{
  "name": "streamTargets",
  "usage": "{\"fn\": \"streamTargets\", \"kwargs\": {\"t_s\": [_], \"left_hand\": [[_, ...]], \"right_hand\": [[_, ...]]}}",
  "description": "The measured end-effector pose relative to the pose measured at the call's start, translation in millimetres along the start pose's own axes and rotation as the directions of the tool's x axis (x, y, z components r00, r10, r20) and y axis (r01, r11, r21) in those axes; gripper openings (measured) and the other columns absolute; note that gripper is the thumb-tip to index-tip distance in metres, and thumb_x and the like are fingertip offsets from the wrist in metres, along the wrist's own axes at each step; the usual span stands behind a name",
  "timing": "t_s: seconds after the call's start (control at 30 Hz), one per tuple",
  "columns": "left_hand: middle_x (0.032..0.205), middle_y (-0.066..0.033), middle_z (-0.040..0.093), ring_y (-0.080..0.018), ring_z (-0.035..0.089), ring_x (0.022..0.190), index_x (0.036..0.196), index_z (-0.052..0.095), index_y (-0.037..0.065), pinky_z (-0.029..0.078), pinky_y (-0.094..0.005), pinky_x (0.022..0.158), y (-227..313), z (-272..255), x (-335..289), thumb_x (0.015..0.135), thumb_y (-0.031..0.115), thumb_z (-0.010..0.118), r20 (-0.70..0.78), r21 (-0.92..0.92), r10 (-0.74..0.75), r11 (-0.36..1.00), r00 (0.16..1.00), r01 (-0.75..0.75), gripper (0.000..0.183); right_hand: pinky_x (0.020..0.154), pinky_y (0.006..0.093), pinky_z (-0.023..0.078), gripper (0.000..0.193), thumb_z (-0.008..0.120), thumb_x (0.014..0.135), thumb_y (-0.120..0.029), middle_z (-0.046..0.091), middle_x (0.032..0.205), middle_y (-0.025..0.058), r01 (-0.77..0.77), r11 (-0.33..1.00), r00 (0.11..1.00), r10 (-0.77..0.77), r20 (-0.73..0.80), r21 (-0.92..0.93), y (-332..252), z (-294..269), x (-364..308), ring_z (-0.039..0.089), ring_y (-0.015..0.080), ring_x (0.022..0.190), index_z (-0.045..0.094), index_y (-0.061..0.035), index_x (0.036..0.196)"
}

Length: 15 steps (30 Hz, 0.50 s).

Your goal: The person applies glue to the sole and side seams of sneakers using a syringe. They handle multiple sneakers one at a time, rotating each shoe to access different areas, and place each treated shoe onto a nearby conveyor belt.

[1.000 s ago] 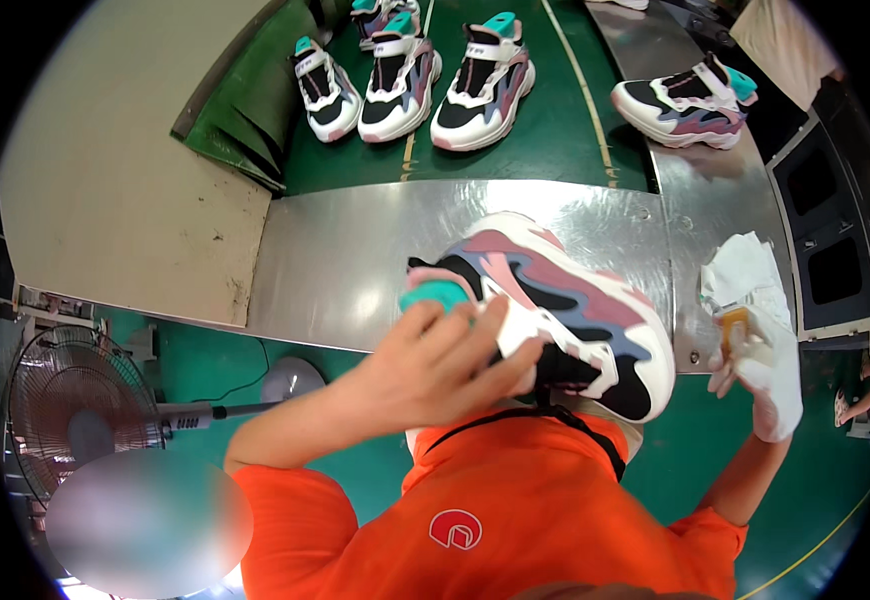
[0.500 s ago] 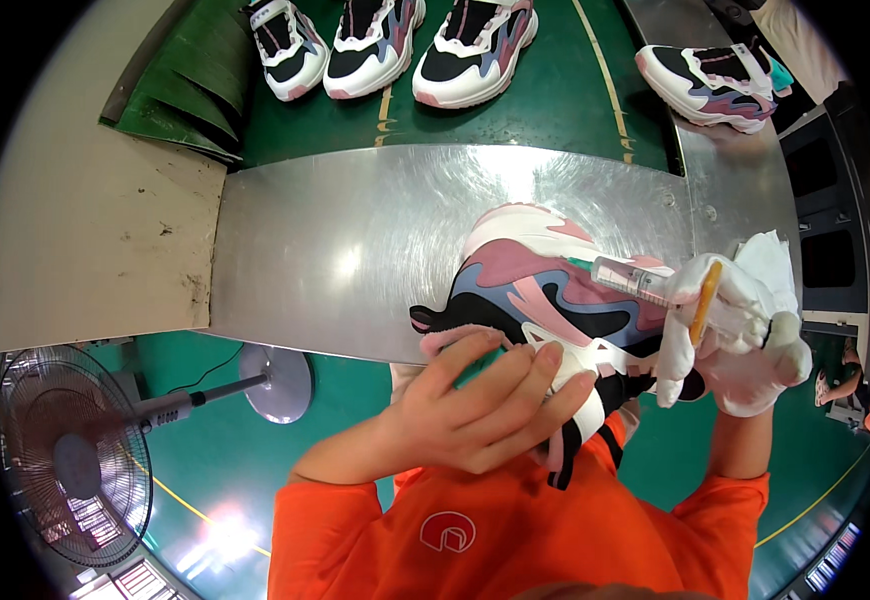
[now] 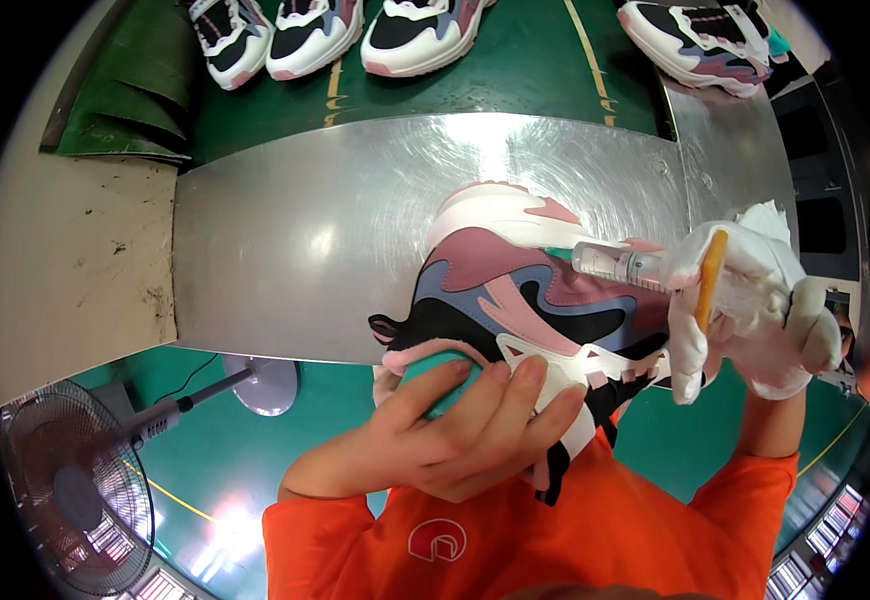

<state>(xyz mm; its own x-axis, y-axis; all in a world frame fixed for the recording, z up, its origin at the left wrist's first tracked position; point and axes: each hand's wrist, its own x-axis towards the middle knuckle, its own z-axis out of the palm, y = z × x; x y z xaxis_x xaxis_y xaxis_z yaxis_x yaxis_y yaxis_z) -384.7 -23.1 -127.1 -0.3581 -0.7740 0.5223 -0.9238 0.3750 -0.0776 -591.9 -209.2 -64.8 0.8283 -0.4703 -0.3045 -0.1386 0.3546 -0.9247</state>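
Note:
A sneaker [image 3: 515,290] in white, pink, mauve, blue and black lies on its side over the near edge of the metal table, its sole facing away from me. My left hand [image 3: 475,425], bare, is closed on its ankle opening and tongue; teal stuffing [image 3: 437,378] shows inside the collar. My right hand [image 3: 740,300], in a white glove, grips a clear syringe [image 3: 610,265]. The syringe's green tip [image 3: 558,253] rests at the seam between upper and white sole. An orange stick [image 3: 711,280] is also held between the gloved fingers, and white cloth [image 3: 763,222] sticks out behind them.
Several matching sneakers [image 3: 315,38] stand on a green surface beyond the metal table [image 3: 275,240]. Another sneaker [image 3: 700,45] sits at the far right. Green flaps [image 3: 130,105] hang beside a beige panel [image 3: 80,250] on the left. A fan [image 3: 75,490] stands at lower left.
My view has shifted, so the table and far sneakers appear farther left and higher. The syringe tip has slid slightly along the held sneaker, closer to the sole edge. Both grips stay the same.

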Motion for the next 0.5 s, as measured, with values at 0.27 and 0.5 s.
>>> {"fn": "streamTargets", "kwargs": {"t_s": [0.27,0.5], "left_hand": [[0.114,0.0051,0.059,-0.012,0.05,0.104,0.11,0.069,0.032,0.042,-0.0281,0.092,3.7,-1.3,2.0,0.089,0.04,0.063,0.003,-0.03,-0.042,0.999,0.999,0.042,0.023],[0.114,0.0056,0.059,-0.0118,0.051,0.101,0.109,0.069,0.033,0.043,-0.027,0.088,4.9,3.7,2.1,0.077,0.024,0.076,-0.044,-0.004,-0.061,0.998,0.997,0.061,0.034]], "right_hand": [[0.077,0.0224,0.052,0.108,0.075,0.057,-0.073,0.062,0.066,0.0137,-0.155,0.985,0.988,0.155,-0.007,-0.079,-20.5,-5.2,-11.0,0.063,0.0177,0.055,0.052,0.0172,0.112],[0.069,0.0266,0.052,0.107,0.077,0.055,-0.069,0.062,0.094,0.0196,-0.11,0.993,0.994,0.11,0.017,-0.032,-12.5,-19.9,-23.4,0.064,0.0218,0.064,0.05,0.0167,0.113]]}}
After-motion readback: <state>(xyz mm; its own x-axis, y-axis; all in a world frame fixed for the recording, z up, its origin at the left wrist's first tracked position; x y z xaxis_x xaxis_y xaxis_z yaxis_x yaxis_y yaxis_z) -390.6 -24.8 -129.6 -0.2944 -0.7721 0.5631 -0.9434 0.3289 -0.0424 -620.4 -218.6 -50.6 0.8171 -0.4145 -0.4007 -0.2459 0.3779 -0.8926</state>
